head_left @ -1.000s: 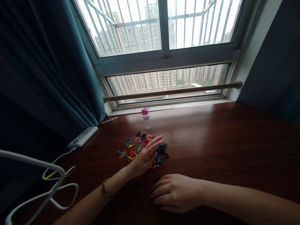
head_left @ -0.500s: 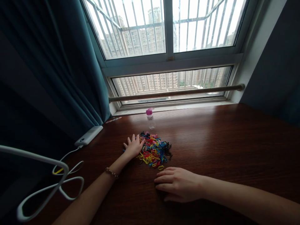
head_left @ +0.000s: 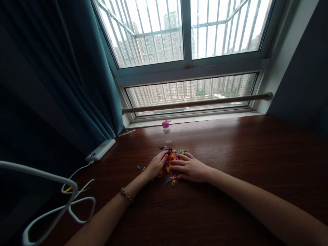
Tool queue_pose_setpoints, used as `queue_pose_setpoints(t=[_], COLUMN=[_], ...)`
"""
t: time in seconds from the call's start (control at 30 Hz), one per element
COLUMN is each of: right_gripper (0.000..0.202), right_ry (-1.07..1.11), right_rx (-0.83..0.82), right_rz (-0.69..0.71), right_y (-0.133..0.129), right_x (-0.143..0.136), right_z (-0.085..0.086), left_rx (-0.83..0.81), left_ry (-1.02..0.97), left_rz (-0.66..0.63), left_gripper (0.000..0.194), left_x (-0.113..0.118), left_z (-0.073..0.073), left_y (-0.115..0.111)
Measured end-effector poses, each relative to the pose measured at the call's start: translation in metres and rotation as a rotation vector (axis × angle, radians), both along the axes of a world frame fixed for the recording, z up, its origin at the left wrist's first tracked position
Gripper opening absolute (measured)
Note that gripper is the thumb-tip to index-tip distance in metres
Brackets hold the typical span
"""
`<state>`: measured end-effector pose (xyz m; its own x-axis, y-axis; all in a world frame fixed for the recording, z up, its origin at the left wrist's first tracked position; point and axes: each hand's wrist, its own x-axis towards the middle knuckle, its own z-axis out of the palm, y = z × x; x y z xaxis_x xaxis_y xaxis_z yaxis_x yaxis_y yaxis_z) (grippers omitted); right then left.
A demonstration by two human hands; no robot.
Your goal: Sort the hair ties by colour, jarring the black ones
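A pile of small colourful clips or links (head_left: 173,156) lies on the dark wooden table (head_left: 230,150). My left hand (head_left: 156,165) rests against the pile's left side, its fingers close together and pointing to the upper right; whether they grip any piece is hidden. Over the right side of the pile lies my right hand (head_left: 191,167), palm down with its fingers apart, touching the pieces. A few pieces sit loose to the left of my left hand and just below the pile.
Behind the pile stands a clear bottle with a pink cap (head_left: 167,132). A white power strip (head_left: 100,150) with a looped white cable (head_left: 84,198) is at the left, by the blue curtain (head_left: 99,85). The window (head_left: 194,85) rises beyond the table.
My right hand has moved up and onto the pile's right side. My left hand has shifted right with its fingers drawn together. The pile is now narrower, between both hands.
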<state>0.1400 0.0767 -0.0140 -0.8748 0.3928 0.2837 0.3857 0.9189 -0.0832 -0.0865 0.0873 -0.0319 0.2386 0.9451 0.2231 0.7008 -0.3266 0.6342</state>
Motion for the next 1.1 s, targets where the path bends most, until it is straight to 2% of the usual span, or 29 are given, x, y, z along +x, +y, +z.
queue_pose_setpoints(t=[0.17, 0.37, 0.5, 0.6, 0.67, 0.73, 0.83, 0.93, 1.0, 1.1], right_gripper=[0.047, 0.045, 0.034, 0.027, 0.029, 0.032, 0.032, 0.04, 0.041, 0.04], right_ry=[-0.014, -0.003, 0.0, 0.042, 0.101, 0.146, 0.156, 0.08, 0.022, -0.001], right_rx=[0.003, 0.019, 0.043, 0.084, 0.132, 0.155, 0.094, -0.017, -0.071, -0.104], right_rz=[-0.348, -0.818, -0.953, -1.012, -0.914, -0.654, -0.171, 0.198, 0.305, 0.265], right_y=[0.028, 0.035, 0.037, 0.038, 0.035, 0.026, -0.001, -0.031, -0.042, -0.04], right_x=[0.024, 0.023, 0.027, 0.032, 0.032, 0.026, 0.008, -0.009, -0.015, -0.015], right_z=[-0.003, -0.009, -0.005, 0.003, 0.009, 0.014, 0.014, 0.008, 0.003, -0.001], left_rx=[-0.051, -0.053, -0.023, 0.038, 0.099, 0.136, 0.125, 0.007, -0.139, -0.269], left_ry=[-0.074, 0.008, 0.127, 0.217, 0.264, 0.328, 0.476, 0.575, 0.586, 0.584], left_rz=[-0.124, -0.32, -0.446, -0.436, -0.365, -0.223, 0.163, 0.542, 0.642, 0.628], left_gripper=[0.045, 0.044, 0.047, 0.049, 0.049, 0.049, 0.05, 0.057, 0.063, 0.068], left_x=[0.011, 0.024, 0.032, 0.035, 0.033, 0.027, 0.011, -0.009, -0.02, -0.026], left_z=[0.013, 0.026, 0.035, 0.037, 0.033, 0.028, 0.019, 0.013, 0.008, 0.0], left_y=[-0.014, -0.033, -0.045, -0.047, -0.043, -0.035, -0.019, -0.005, 0.001, 0.005])
